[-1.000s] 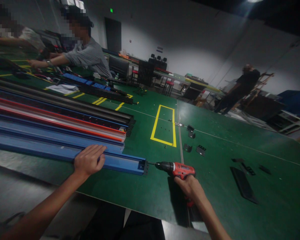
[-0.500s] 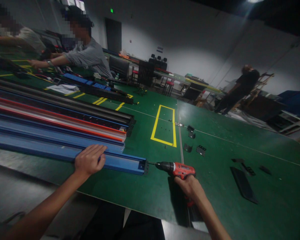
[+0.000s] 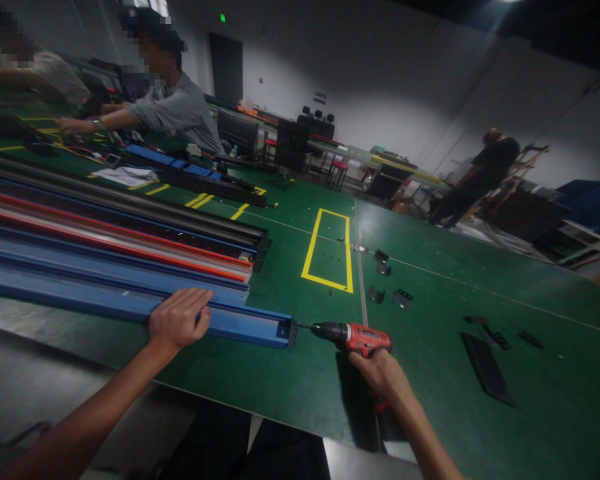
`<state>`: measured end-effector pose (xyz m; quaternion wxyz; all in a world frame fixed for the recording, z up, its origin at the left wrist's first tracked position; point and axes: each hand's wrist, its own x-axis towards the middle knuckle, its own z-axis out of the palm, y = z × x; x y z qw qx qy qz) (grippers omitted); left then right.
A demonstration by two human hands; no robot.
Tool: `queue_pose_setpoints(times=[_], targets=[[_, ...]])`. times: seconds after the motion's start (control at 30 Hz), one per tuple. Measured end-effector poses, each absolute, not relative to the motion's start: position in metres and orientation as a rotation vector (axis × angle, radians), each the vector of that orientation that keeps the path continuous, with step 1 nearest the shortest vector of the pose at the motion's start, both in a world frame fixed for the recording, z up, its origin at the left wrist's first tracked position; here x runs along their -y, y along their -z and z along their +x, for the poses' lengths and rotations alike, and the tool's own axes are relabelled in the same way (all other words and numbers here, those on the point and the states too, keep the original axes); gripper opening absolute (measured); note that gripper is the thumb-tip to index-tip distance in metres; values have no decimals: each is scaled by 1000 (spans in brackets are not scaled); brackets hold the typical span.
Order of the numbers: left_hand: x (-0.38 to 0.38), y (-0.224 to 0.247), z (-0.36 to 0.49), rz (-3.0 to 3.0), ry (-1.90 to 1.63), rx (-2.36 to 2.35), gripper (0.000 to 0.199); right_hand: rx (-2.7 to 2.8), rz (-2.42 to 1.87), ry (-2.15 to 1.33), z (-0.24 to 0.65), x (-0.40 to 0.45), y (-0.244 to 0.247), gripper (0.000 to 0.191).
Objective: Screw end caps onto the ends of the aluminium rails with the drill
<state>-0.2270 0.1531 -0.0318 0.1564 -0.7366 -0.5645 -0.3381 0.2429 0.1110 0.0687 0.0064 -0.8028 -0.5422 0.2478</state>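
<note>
My left hand (image 3: 180,320) is wrapped over the nearest blue rail (image 3: 250,328), which lies lengthwise near the table's front edge. A black end plate (image 3: 292,333) sits at that rail's right end. My right hand (image 3: 380,373) grips the handle of a red and black power drill (image 3: 365,339). The drill points left, and its long bit meets the end plate. Behind the held rail lie another blue rail (image 3: 225,293), red-edged rails (image 3: 200,257) and black rails (image 3: 220,223), side by side.
Small black brackets (image 3: 401,300) and a flat black piece (image 3: 487,370) lie on the green table (image 3: 430,413) to the right. Yellow tape (image 3: 351,267) marks a rectangle. A person in grey (image 3: 185,113) works at the far left; another person (image 3: 485,170) stands at the back right.
</note>
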Motion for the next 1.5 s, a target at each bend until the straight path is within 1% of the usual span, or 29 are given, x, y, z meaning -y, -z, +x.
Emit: queue_pose_setpoints(times=[0.27, 0.73, 1.33, 1.5], targets=[[-153, 31, -227, -2117, 965, 1646, 40, 1706, -2516, -769, 241, -110, -73, 34], [-152, 27, -225, -2067, 867, 1495, 39, 1707, -2502, -788, 242, -109, -72, 35], [-152, 30, -226, -2073, 841, 1583, 42, 1736, -2468, -817, 241, -108, -76, 32], [-153, 28, -226, -2049, 788, 1501, 43, 1739, -2439, -816, 243, -108, -74, 32]])
